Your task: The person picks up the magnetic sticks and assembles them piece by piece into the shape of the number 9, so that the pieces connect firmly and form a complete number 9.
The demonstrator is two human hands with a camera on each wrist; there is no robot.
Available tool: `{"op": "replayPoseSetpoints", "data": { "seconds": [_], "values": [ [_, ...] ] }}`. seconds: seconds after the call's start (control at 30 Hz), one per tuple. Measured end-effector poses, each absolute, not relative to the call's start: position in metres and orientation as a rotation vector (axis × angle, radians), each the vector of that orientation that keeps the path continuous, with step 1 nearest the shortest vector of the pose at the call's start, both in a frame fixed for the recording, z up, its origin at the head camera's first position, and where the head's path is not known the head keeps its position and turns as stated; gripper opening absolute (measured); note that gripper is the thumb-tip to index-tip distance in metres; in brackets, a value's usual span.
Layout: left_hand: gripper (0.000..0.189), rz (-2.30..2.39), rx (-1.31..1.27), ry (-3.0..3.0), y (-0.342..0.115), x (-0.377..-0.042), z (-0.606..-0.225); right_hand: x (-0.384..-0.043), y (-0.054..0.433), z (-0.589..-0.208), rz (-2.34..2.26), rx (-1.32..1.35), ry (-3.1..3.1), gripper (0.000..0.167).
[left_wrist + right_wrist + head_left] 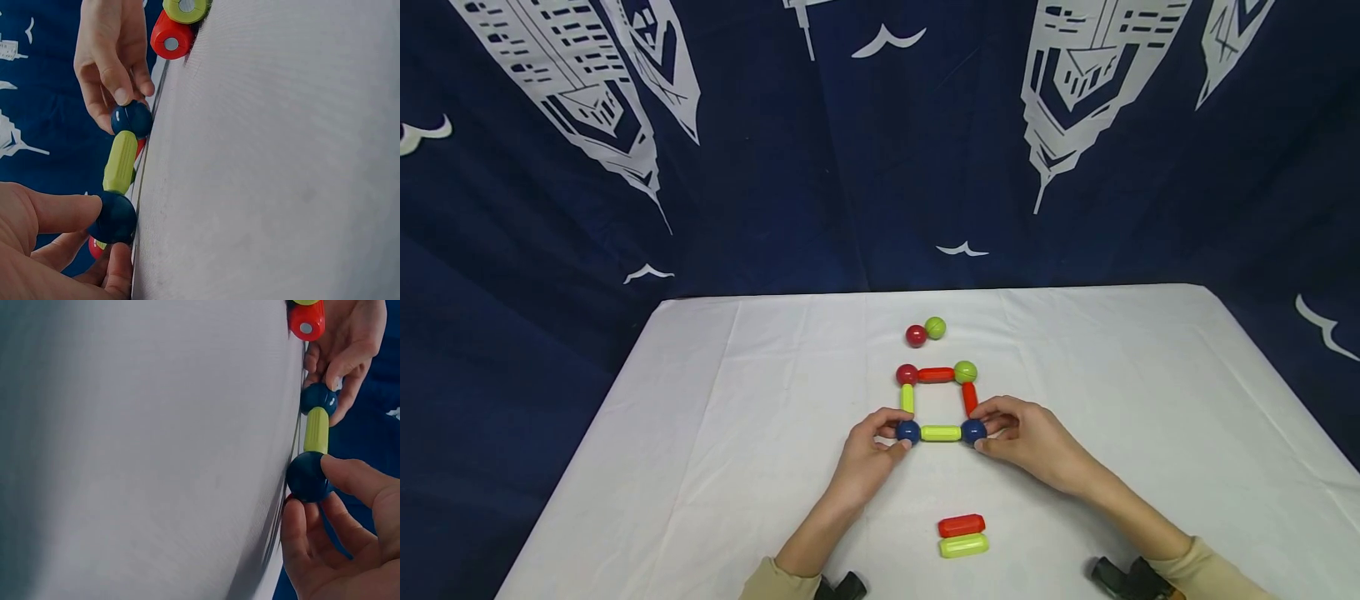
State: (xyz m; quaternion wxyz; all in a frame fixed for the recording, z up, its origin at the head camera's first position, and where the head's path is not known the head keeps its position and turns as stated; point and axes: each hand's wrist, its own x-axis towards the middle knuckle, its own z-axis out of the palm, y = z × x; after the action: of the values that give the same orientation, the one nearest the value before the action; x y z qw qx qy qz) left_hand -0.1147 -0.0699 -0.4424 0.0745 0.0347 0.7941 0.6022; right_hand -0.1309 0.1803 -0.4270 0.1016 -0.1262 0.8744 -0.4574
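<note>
A square of magnetic rods and balls lies on the white table. Its near corners are a left blue ball (908, 432) and a right blue ball (973, 431), joined by a yellow-green rod (941, 433). My left hand (867, 460) pinches the left ball between thumb and fingers; my right hand (1041, 442) does likewise with the right one. Another yellow-green rod (907, 398) runs up to a red ball (907, 374). A red rod (936, 375) links that to a green ball (966, 372), and a second red rod (970, 398) comes down the right side.
Beyond the square, a loose red ball (915, 336) and green ball (936, 327) touch each other. Nearer my body, a red rod (961, 525) and a yellow-green rod (964, 546) lie side by side on the tablecloth (760, 467). A dark blue patterned curtain (850, 167) hangs behind.
</note>
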Motion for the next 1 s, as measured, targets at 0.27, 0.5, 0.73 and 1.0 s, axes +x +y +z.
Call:
{"op": "replayPoseSetpoints", "data": {
  "seconds": [0.27,0.5,0.73,1.0],
  "values": [
    [0.028,1.82,0.09,2.367,-0.069,-0.114,-0.442,-0.139,0.186,-0.422,-1.289,-0.467,2.57,0.029],
    [0.029,1.828,0.086,2.363,-0.069,-0.113,-0.443,-0.153,0.187,-0.422,-1.086,-0.602,2.561,0.031],
    [0.028,1.825,0.086,2.37,-0.069,-0.113,-0.441,-0.157,0.185,-0.424,-1.056,-0.629,2.595,0.031],
    [0.027,1.817,0.08,2.377,-0.069,-0.114,-0.44,-0.157,0.186,-0.423,-1.126,-0.55,2.543,0.028]
  ]
}}
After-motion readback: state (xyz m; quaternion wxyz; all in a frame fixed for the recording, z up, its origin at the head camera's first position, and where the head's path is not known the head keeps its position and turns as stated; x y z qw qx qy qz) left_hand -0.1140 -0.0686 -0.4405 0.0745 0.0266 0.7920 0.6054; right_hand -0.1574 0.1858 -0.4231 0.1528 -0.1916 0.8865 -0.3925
